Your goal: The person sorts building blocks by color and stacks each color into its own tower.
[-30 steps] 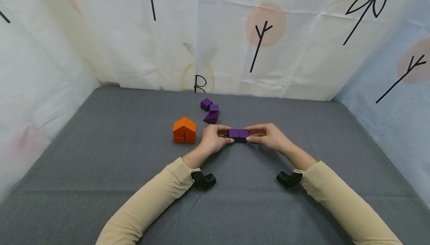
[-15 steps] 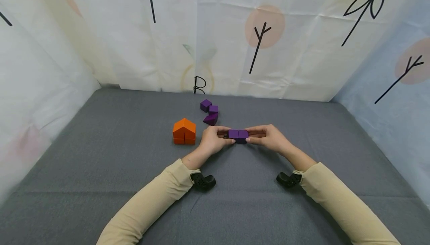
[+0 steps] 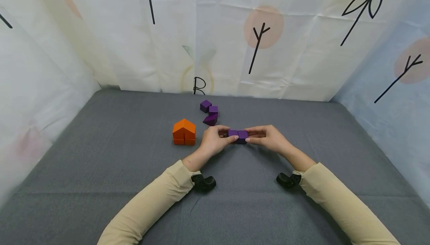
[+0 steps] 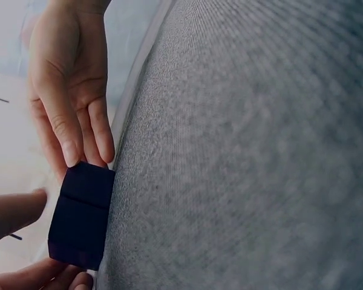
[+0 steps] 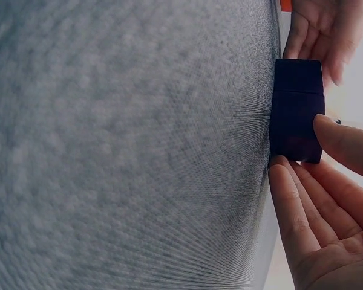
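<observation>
Two purple cubes stand side by side on the grey cloth in the head view, the left cube (image 3: 233, 133) partly behind a thumb and the right cube (image 3: 242, 137) in fuller view. My left hand (image 3: 214, 140) has its fingers at the left cube's outer end. Its thumb (image 4: 18, 208) stands off the cubes in the left wrist view. From the other side, my right hand (image 3: 268, 138) pinches the right cube, thumb (image 5: 342, 142) at its front edge and fingers against its end. Both cubes look dark in the wrist views, with a thin seam between them.
Left of my left hand stands an orange house-shaped stack of blocks (image 3: 184, 132). Behind that hand lie a purple cube (image 3: 205, 106), another small purple block (image 3: 213, 109) and a purple wedge-shaped block (image 3: 211, 119). A patterned curtain (image 3: 221, 51) borders the cloth-covered table (image 3: 134, 118).
My left thumb has shifted right, off the left cube's corner and across its front in the head view. The right hand and the two cubes have stayed nearly in place.
</observation>
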The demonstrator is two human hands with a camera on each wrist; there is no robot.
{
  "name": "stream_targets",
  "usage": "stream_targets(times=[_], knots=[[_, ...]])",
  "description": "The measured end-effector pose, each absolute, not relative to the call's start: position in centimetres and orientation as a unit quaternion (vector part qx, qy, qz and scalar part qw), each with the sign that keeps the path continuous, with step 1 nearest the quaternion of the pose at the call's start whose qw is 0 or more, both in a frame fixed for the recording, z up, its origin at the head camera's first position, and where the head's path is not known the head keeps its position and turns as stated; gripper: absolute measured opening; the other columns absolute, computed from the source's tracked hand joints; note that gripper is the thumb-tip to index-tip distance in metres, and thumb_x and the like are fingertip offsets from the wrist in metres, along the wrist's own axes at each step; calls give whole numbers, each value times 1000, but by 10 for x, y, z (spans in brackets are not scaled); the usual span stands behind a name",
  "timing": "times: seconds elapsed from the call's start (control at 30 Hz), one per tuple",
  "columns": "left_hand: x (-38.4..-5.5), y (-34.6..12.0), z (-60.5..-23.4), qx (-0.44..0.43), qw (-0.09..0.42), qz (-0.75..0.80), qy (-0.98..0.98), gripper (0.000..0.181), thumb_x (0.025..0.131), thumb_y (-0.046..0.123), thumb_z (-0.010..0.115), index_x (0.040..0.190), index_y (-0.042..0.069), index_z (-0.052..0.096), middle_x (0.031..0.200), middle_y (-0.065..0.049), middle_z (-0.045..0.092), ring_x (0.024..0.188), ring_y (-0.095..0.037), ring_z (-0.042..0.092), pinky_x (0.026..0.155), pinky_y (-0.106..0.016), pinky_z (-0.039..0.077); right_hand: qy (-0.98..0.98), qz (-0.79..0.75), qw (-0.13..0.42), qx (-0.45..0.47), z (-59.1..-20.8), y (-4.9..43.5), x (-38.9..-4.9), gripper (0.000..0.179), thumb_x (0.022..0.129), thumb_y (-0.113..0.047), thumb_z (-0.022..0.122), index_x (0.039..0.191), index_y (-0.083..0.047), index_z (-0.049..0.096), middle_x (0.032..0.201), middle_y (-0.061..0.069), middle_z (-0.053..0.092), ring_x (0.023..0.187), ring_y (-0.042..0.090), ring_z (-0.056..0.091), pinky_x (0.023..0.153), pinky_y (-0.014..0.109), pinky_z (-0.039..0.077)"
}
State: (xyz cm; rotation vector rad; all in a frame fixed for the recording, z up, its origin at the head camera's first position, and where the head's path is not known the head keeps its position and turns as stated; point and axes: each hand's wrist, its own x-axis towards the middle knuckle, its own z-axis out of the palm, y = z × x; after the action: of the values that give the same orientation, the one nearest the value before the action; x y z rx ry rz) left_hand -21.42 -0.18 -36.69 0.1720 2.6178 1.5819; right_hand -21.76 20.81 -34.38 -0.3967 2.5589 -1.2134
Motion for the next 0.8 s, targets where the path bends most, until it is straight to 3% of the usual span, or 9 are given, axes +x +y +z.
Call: stream_targets(times=[0.23,0.47,0.6,0.8], knots=[[-212,1,-363,71,-64,547,831,28,90,16,67,113,0,68,108,-14,69,98,-28,66,87,-40,54,889,-417,134,-137,-345,208,-218,45,92,-21,66,132,-2,57,127,21,61,112,32,62,92,45,52],[-216,8,-357,55,-155,569,806,19,90,8,64,107,1,69,104,-14,64,95,-27,63,87,-39,52,891,-411,131,-141,-346,209,-218,45,92,-21,66,132,-2,57,126,21,61,112,32,62,93,46,51],[-223,13,-351,27,-189,581,791,17,89,5,64,105,3,69,105,-16,61,96,-31,59,88,-40,49,891,-410,128,-145,-346,210,-218,45,92,-21,65,132,-2,57,126,21,62,112,32,63,93,46,51],[-236,19,-348,-24,-199,607,769,25,89,5,63,114,2,61,119,-17,51,109,-35,51,96,-44,43,890,-413,126,-149,-346,210,-218,45,92,-21,66,131,-1,57,125,21,62,110,32,63,92,45,52]])
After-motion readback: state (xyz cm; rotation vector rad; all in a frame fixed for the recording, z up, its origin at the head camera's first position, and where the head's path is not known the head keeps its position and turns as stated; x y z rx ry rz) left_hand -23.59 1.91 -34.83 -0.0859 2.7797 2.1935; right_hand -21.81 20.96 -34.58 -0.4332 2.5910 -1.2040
